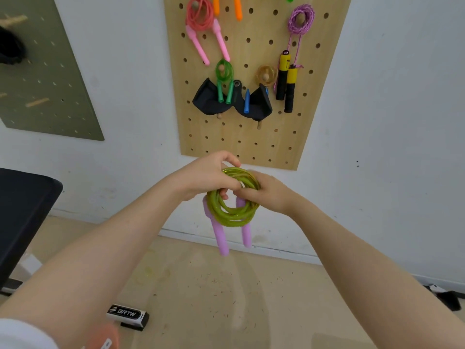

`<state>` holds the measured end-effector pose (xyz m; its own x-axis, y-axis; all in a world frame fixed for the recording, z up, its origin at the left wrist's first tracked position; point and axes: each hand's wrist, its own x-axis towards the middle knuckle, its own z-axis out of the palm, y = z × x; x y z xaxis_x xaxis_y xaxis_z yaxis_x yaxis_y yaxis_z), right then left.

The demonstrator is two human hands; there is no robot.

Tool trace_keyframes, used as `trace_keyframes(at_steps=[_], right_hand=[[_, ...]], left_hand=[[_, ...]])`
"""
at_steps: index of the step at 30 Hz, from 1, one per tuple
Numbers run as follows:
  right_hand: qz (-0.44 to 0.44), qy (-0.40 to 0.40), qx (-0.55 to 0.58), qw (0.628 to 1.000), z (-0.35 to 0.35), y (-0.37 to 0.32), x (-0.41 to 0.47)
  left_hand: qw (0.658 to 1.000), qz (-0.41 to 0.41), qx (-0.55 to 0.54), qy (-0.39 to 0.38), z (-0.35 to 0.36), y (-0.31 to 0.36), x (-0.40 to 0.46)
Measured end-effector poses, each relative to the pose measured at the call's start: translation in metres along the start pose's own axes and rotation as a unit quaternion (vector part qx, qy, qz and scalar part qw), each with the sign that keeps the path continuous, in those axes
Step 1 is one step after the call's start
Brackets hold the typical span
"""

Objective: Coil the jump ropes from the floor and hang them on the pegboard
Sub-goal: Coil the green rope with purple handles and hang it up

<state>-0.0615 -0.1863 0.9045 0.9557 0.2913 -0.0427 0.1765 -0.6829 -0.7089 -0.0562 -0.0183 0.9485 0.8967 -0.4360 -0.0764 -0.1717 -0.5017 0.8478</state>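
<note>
Both hands, left [208,176] and right [266,193], are pinching the green coil [232,215] below the pegboard [254,137], and should be keeping loops tight while lifting toward a free peg.

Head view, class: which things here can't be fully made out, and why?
- Orange handles: rope cut off by the top edge.
- Yellow-green rope: the left hand and right hand cover part of the coil.
- Pinkish object: blurred, cut off by the bottom edge.
- Dark object on the green pegboard: cut off by the left edge.

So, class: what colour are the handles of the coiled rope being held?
Light purple handles, head view.
</note>
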Motion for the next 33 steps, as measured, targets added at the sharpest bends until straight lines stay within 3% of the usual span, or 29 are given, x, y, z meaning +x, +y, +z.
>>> trace_keyframes(at_steps=[2,3,6,10,14,20,25,30,33], right_hand=[[0.061,0.042,-0.153,0.985,0.001,0.003,-0.001],[0.068,0.062,-0.157,0.983,0.003,0.003,0.003],[-0.016,0.142,-0.050,0.988,0.002,-0.010,0.011],[-0.152,0.148,-0.072,0.975,-0.005,-0.030,0.022],[-0.126,0.119,0.106,0.979,-0.017,-0.040,0.033],[-0.098,0.155,-0.054,0.981,-0.043,-0.046,0.060],[-0.056,0.167,-0.021,0.984,-0.046,-0.028,0.079],[-0.034,0.180,0.047,0.982,-0.049,-0.002,0.108],[-0.037,0.172,0.093,0.980,-0.053,0.007,0.135]], left_hand=[[0.999,0.019,0.031,0.011,0.002,-0.001,0.000],[0.999,0.029,0.039,0.021,0.002,-0.002,0.003],[0.996,0.049,0.056,0.053,-0.006,0.001,0.012],[0.996,0.077,0.029,0.043,-0.020,0.009,0.018],[0.993,0.097,0.022,0.065,-0.029,0.015,0.023],[0.985,0.077,-0.004,0.154,-0.029,0.020,0.044],[0.976,0.093,0.010,0.199,-0.028,0.001,0.062],[0.994,0.052,-0.065,0.067,-0.039,-0.031,0.096],[0.988,0.064,-0.136,0.045,-0.042,-0.042,0.121]])
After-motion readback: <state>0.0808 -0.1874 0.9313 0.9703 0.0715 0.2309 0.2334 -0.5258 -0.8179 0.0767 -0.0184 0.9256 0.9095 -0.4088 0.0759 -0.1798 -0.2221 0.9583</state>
